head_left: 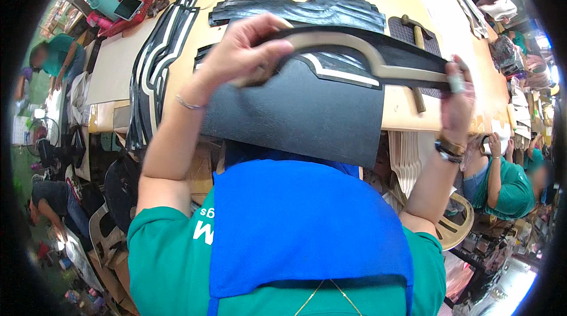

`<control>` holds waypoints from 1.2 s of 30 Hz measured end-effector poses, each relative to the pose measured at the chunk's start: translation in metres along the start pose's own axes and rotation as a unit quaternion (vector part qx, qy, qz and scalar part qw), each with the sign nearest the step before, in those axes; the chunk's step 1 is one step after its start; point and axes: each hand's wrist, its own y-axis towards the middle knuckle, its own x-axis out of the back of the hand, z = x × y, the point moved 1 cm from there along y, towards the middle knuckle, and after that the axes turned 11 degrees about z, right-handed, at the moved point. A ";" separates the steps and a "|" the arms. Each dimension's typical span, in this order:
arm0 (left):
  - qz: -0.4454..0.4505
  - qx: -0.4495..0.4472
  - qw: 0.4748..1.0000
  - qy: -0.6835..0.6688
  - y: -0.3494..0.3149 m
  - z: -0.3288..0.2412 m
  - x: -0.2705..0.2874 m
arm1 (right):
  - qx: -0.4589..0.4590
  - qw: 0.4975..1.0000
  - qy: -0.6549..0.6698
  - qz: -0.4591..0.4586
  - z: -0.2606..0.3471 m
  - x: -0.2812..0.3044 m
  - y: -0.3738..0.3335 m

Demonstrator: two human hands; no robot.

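Between my two hands, raised above the table, is a curved black leather-like piece with a beige strip along it. My left hand is closed on its left end, thumb on the near side. My right hand grips the narrower right end, with something pale around or at a fingertip. Below lies a flat black board. On its far part rests a similar black piece with a white strip, partly covered by the held one.
A stack of black pieces with white strips lies at the left. More glossy black pieces lie at the back. A hammer rests on a dark mat at the right. A red basket stands far left. Other people work around.
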 end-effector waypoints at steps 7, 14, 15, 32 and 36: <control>-0.040 0.123 0.859 0.496 -0.008 0.079 0.046 | 0.110 0.884 -0.450 0.067 -0.123 -0.027 0.002; -0.114 0.080 0.871 0.470 -0.007 0.105 0.023 | 0.062 0.868 -0.431 0.240 -0.124 -0.117 -0.003; -0.124 0.068 0.870 0.473 -0.005 0.106 0.019 | 0.051 0.876 -0.400 0.263 -0.132 -0.128 0.004; -0.177 0.171 0.840 0.484 -0.067 0.084 0.025 | 0.133 0.841 -0.430 0.301 -0.170 -0.192 0.019; -0.144 0.180 0.828 0.512 -0.057 0.080 0.029 | 0.141 0.846 -0.420 0.296 -0.167 -0.191 0.021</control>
